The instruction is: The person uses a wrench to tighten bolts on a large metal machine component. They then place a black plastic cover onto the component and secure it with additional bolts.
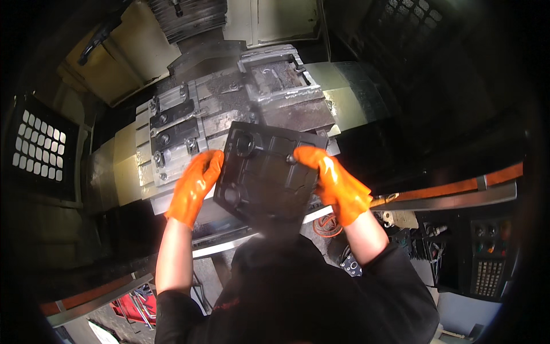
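Both hands wear orange rubber gloves. Between them is a dark, roughly rectangular cast part (266,172) with round bosses and raised ribs, tilted above the front of the machine table. My left hand (197,180) grips its left edge, fingers bent round the side. On the opposite side my right hand (332,180) clasps the right edge, with its fingertips on the upper face. The part's underside is hidden. Behind it, a metal fixture (172,123) with bolts and clamps sits on the left of the table. A rectangular frame-shaped part (281,77) lies at the back right.
Dark chips cover parts of the machine table (226,92). A spindle or tool tip (177,7) hangs at the top. An orange-edged rail (452,192) runs along the right front. The control panel (490,252) stands at the far right; a red tray (137,307) with tools is low on the left.
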